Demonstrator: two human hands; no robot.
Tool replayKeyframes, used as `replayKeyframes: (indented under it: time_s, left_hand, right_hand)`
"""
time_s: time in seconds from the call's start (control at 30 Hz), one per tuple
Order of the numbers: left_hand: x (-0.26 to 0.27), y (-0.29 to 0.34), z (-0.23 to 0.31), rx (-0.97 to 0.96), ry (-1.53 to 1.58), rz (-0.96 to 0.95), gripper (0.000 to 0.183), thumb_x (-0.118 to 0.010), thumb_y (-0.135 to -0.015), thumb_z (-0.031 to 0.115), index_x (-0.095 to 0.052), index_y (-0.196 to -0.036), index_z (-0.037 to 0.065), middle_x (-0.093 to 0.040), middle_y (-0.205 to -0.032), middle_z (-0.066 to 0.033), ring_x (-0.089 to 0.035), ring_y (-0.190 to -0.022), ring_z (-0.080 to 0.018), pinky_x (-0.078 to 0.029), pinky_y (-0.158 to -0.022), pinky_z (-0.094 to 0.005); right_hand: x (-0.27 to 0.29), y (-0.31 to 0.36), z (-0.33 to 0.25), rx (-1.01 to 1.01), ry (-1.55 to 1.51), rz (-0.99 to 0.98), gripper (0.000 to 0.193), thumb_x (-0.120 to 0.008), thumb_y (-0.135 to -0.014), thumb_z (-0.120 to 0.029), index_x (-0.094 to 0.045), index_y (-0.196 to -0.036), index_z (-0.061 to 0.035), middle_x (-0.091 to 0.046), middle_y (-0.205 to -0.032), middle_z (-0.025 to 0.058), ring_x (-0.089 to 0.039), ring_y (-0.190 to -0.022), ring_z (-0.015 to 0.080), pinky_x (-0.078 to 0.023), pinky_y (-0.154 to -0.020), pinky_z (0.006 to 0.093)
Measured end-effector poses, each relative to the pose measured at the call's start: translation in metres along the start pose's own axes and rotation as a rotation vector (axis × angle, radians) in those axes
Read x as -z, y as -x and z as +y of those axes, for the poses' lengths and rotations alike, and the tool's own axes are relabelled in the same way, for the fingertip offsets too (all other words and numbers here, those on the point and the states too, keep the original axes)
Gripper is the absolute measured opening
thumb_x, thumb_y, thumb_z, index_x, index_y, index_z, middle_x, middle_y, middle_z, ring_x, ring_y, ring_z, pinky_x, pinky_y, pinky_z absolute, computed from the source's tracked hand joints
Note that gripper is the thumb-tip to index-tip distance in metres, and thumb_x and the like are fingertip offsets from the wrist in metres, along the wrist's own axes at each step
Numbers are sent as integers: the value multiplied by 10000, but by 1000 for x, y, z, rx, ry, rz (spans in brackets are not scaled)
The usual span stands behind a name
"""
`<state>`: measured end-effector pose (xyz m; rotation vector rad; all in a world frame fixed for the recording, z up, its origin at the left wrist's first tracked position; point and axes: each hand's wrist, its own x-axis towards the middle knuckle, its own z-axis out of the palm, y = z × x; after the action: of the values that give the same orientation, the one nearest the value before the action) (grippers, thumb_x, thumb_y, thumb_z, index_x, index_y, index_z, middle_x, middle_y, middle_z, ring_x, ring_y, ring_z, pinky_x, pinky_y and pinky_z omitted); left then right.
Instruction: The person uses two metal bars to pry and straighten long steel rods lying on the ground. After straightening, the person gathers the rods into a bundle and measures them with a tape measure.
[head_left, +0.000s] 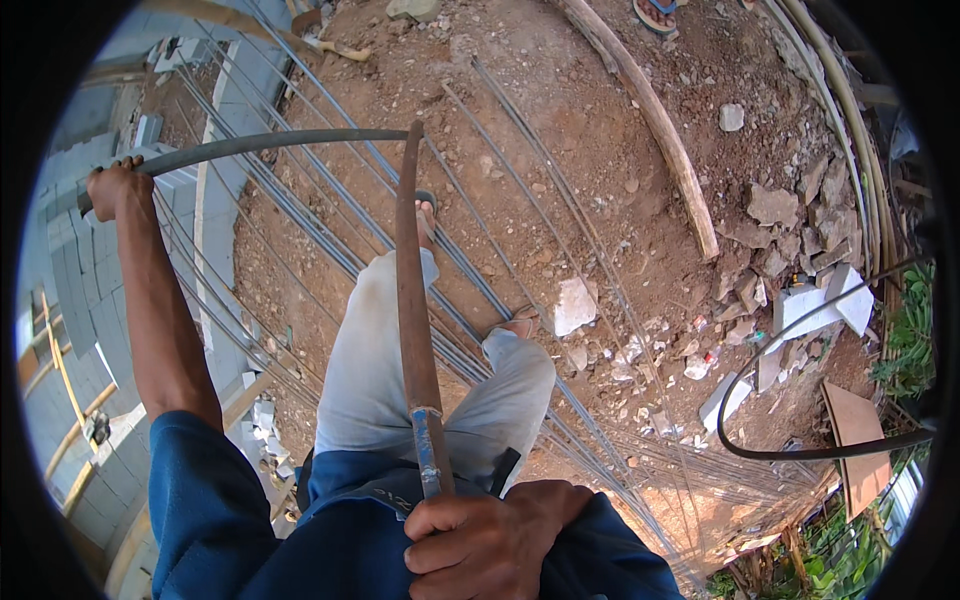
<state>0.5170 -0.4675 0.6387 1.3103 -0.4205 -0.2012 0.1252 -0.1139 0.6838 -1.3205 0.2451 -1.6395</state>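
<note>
My left hand (120, 187), arm stretched out to the left, is closed around a long dark grey bar (270, 140) near its outer end. Close to my waist, my right hand (490, 540) grips a second long bar (413, 300), brown and rusty, with worn blue paint on its near part. It runs away from me, and its far end meets the grey bar's far end. Whether the two are joined there I cannot tell. Below them, several long steel rods (465, 262) lie slantwise across the ground, passing under and between my legs and feet.
Grey blocks (95, 270) are stacked on the left. A wooden pole (665, 130) lies on the reddish dirt ahead. To the right are broken concrete rubble (775, 205), white block pieces (810, 310), a bent black rod or hose (735, 410) and a brown board (855, 445).
</note>
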Motion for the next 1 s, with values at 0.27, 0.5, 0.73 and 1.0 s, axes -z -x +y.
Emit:
replayKeyframes:
  time_s: [0.27,0.5,0.73,1.0]
  left_hand:
    - [-5,91,44,-41,78,-242,203,-496,-864,59,-459,-935,-127,-450,-581,-124,-404,-411,-207,-402,-417,-370]
    - [-74,166,32,-110,220,-265,167,-646,-794,64,-538,-692,-12,-541,-605,-59,-486,-457,-136,-385,-409,-316]
    - [-160,155,4,-209,-516,32,401,-612,-762,346,-651,-678,-44,-652,-650,-206,-670,-669,-344,-501,-625,-447]
    - [-201,169,-23,-249,-548,-54,416,-603,-773,379,-696,-742,-25,-659,-728,-255,-664,-752,-416,-506,-690,-485]
  right_hand:
    - [36,-11,-21,-11,-93,-11,442,-465,-872,-429,-478,-560,-115,-398,-519,-4,-412,-423,160,-324,-514,318]
    - [124,-94,-15,-121,-139,33,594,-493,-832,-682,-480,-543,-163,-456,-463,-29,-376,-418,130,-283,-558,314]
    - [156,-132,17,-225,-201,213,506,-688,-646,-659,-421,-571,-236,-417,-519,-84,-339,-524,87,-241,-677,300]
    - [200,-137,24,-224,-211,238,437,-694,-646,-591,-430,-568,-252,-437,-492,-90,-360,-492,67,-250,-651,281]
